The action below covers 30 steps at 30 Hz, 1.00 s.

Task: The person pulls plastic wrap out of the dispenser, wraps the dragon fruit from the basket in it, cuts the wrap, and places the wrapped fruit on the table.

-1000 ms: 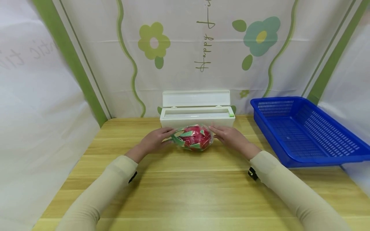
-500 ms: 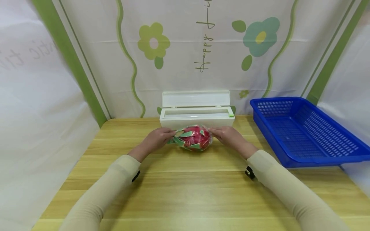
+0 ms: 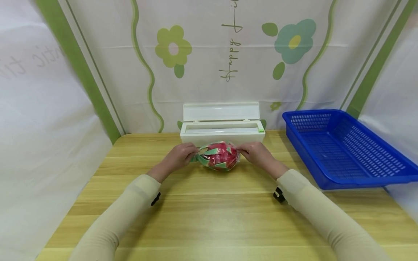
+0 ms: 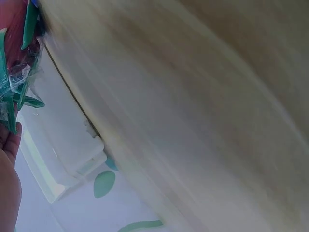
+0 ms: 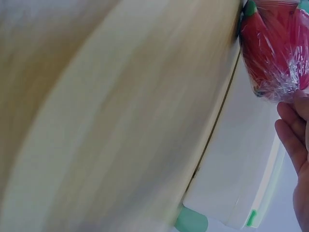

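Note:
A red dragon fruit point(image 3: 222, 156) with green leaf tips lies wrapped in clear cling film point(image 5: 285, 79) at the middle of the table. My left hand point(image 3: 179, 156) pinches the film at its leafy left end; in the left wrist view that hand point(image 4: 8, 181) shows only partly at the edge, close under the leaf tips. On the fruit's other end, my right hand point(image 3: 256, 154) holds the gathered film between thumb and fingers. The right wrist view shows the film bunched and creased at those fingertips point(image 5: 289, 113).
Just behind the fruit stands a long white cling film dispenser point(image 3: 222, 137), its lid point(image 3: 221, 111) raised. A blue perforated plastic basket point(image 3: 326, 177) occupies the right side of the wooden table point(image 3: 209, 224). A patterned white cloth point(image 3: 209, 87) hangs at the back.
Both hands have drawn slightly inward, and their fingers have curled in from a straighter pose to pinch the film at the ends. The dragon fruit has stayed nearly in place.

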Tool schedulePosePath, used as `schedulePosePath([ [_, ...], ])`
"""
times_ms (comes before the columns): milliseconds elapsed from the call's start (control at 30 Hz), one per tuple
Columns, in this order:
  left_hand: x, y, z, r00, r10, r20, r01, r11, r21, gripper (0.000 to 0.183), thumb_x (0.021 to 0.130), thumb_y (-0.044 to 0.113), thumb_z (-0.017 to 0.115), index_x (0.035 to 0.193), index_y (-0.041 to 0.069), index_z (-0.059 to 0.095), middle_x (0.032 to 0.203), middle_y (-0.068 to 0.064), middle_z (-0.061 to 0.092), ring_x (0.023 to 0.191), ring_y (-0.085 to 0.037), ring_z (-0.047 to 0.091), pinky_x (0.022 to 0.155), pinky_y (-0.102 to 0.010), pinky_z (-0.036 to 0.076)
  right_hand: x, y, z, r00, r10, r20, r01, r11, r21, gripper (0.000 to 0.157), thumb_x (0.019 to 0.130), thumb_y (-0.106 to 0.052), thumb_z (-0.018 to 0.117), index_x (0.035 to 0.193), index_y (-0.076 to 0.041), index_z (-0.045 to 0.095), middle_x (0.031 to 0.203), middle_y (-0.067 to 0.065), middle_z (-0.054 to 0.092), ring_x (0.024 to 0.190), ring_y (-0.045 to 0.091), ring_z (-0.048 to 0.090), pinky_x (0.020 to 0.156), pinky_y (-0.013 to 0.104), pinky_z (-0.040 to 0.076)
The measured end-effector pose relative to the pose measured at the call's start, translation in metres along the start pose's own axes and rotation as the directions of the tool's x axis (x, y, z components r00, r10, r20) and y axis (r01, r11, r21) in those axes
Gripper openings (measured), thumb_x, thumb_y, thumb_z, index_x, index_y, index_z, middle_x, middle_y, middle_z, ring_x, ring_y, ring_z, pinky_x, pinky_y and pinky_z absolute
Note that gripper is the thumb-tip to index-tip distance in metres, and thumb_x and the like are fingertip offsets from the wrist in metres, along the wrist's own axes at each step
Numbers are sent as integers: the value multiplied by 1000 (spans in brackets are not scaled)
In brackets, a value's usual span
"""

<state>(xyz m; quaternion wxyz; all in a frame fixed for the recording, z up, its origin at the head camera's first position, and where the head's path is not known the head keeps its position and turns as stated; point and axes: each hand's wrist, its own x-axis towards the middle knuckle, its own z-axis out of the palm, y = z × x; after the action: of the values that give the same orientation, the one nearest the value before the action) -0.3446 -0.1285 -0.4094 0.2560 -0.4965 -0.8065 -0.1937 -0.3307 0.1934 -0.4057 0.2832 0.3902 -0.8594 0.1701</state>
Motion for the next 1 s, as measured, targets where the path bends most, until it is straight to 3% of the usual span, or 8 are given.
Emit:
schedulePosePath([
  [200,2,3,1,988,-151,-33,144,977,-160,9,78,4,66,86,5,66,82,1,61,73,-7,56,63,-20,47,0,0,1,998,68,14,-69,997,37,13,76,-8,69,88,-10,71,81,1,67,71,13,64,61,26,51],
  [400,4,4,-1,967,-254,-2,245,935,-255,8,77,4,67,83,9,67,82,5,62,74,-4,56,62,-19,47,1,-1,0,994,105,18,-106,991,83,12,75,-7,69,86,-11,72,81,0,68,71,10,63,60,24,50],
  [567,5,4,-1,975,-222,19,220,949,-224,7,78,3,65,83,7,68,83,4,59,74,-6,55,62,-18,47,2,-2,-1,992,122,25,-124,987,103,11,75,-7,69,86,-11,72,81,0,68,71,10,63,60,23,50],
  [767,5,6,-1,994,-108,12,108,993,-56,9,81,1,61,86,4,68,83,0,55,75,-10,53,65,-19,46,3,-3,-2,993,119,25,-121,988,98,12,76,-6,68,87,-10,72,81,0,67,71,10,63,60,22,50],
  [1000,3,6,2,998,-53,-16,53,998,46,14,79,-3,62,90,3,68,83,-3,60,75,-13,55,68,-22,47,4,-4,-1,992,121,34,-124,988,95,12,77,-7,68,88,-10,71,82,1,67,71,9,63,59,22,50],
])
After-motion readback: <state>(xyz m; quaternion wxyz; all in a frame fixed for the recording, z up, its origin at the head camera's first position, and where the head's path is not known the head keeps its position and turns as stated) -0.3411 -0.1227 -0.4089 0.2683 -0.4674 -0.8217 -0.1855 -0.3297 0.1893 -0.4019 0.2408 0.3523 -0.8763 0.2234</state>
